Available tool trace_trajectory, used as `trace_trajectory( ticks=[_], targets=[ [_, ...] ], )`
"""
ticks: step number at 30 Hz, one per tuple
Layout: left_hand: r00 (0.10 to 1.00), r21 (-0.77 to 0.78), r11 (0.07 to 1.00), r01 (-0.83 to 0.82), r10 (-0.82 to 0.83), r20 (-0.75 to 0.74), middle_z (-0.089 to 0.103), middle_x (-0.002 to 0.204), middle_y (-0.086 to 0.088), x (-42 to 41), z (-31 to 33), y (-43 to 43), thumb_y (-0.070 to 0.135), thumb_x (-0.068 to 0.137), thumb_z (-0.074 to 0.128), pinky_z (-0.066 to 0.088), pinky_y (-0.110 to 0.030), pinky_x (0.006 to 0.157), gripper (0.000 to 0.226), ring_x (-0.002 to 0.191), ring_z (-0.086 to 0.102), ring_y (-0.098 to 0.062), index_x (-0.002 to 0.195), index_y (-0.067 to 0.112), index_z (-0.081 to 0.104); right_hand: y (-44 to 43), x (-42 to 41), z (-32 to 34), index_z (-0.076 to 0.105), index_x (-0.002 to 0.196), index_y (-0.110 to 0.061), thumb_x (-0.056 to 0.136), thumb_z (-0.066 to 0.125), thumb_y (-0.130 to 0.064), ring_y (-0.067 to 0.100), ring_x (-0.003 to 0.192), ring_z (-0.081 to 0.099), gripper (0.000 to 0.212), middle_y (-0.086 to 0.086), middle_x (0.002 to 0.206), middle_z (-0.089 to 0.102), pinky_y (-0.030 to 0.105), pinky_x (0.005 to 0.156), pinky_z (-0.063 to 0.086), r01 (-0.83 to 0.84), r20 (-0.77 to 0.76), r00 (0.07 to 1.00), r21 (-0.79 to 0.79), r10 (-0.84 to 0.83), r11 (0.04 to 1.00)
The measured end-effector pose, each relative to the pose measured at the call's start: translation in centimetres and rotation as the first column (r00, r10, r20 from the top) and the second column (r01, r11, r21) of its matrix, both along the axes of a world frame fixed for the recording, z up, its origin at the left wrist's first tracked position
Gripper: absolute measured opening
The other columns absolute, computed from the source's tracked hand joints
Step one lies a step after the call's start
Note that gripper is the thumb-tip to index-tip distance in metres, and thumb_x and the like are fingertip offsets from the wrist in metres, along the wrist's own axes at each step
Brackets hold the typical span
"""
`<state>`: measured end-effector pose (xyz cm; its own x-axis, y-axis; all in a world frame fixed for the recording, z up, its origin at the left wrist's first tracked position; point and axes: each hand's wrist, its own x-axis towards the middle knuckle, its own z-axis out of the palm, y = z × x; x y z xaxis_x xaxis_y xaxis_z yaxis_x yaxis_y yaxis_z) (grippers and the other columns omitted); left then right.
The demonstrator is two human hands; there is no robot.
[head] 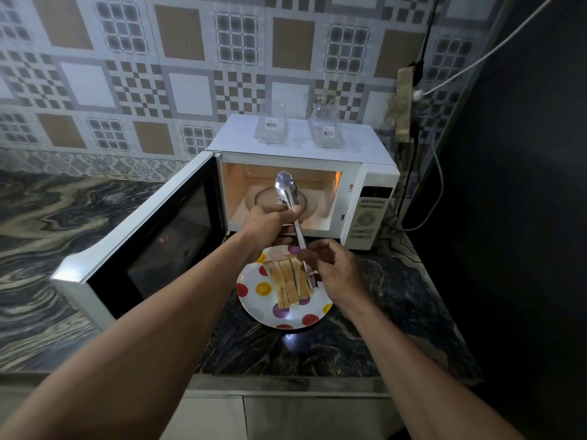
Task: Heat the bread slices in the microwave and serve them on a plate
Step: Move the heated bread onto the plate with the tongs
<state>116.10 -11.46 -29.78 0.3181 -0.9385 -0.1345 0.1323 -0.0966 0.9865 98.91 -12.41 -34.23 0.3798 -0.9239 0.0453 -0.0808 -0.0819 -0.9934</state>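
We're at the open microwave (368, 198), its cavity lit and the glass turntable (263, 200) bare. The bread slices (287, 281) lean in a row on the spotted plate (254, 301), which sits on the counter (317, 350) just in front of the oven. We can't tell whether they are warm. Both hands are on the tongs (287, 193), whose scalloped tips point up and away from the bread. To do this well, we'd swing those tips down, take one slice by its edge and squeeze lightly, because soft bread crushes. Our left hand (270, 222) is wrapped round the middle of the tongs, pressing the arms close together. Our right hand (330, 268), fingers curled, pinches the hinge end just above the slices.
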Motion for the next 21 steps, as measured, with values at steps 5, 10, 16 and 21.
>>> trace_trajectory(
  ticks=[5,10,16,21],
  targets=[
    [0.998,0.015,1.000,-0.006,0.007,-0.057,0.069,0.076,-0.006,-0.1,-0.4,0.2,0.021,0.094,0.070,0.059,-0.039,0.079,0.027,0.074,0.070,-0.025,0.106,-0.004,0.070,0.1,0.0,0.2,0.073,0.115,-0.032,0.095,0.067,-0.020,0.008,0.094,0.071,0.025,-0.009,0.102,0.076,0.033,0.079,0.056,-0.059,0.021,0.998,-0.003,0.059,0.998],
    [0.999,0.034,0.999,0.020,-0.018,-0.051,0.071,0.085,-0.013,-0.2,-0.2,0.5,0.025,0.095,0.069,0.061,-0.037,0.078,0.029,0.078,0.069,-0.025,0.110,0.000,0.070,0.7,1.0,0.7,0.053,0.141,-0.039,0.097,0.060,-0.006,0.015,0.083,0.070,0.056,0.006,0.109,0.075,0.031,0.072,0.058,-0.175,0.053,0.984,0.092,0.171,0.980],
    [0.980,0.101,0.976,0.192,-0.184,-0.080,0.076,0.096,-0.004,0.2,-1.1,1.6,0.023,0.096,0.068,0.061,-0.031,0.074,0.018,0.083,0.071,-0.015,0.111,0.014,0.070,0.7,1.5,-0.2,0.047,0.141,-0.047,0.100,0.053,-0.005,0.005,0.069,0.065,0.058,-0.007,0.087,0.073,0.025,0.058,0.052,-0.132,0.000,0.991,0.122,0.133,0.984],
    [0.992,0.057,0.997,0.047,-0.040,-0.119,0.075,0.088,-0.010,0.4,-2.6,1.6,0.010,0.096,0.065,0.061,-0.026,0.067,0.012,0.073,0.072,-0.016,0.105,0.004,0.070,0.7,1.7,-2.5,0.038,0.147,-0.043,0.098,0.058,-0.007,0.008,0.085,0.069,0.065,-0.005,0.109,0.071,0.025,0.065,0.055,-0.130,-0.060,0.989,0.120,0.137,0.984]
  ],
)
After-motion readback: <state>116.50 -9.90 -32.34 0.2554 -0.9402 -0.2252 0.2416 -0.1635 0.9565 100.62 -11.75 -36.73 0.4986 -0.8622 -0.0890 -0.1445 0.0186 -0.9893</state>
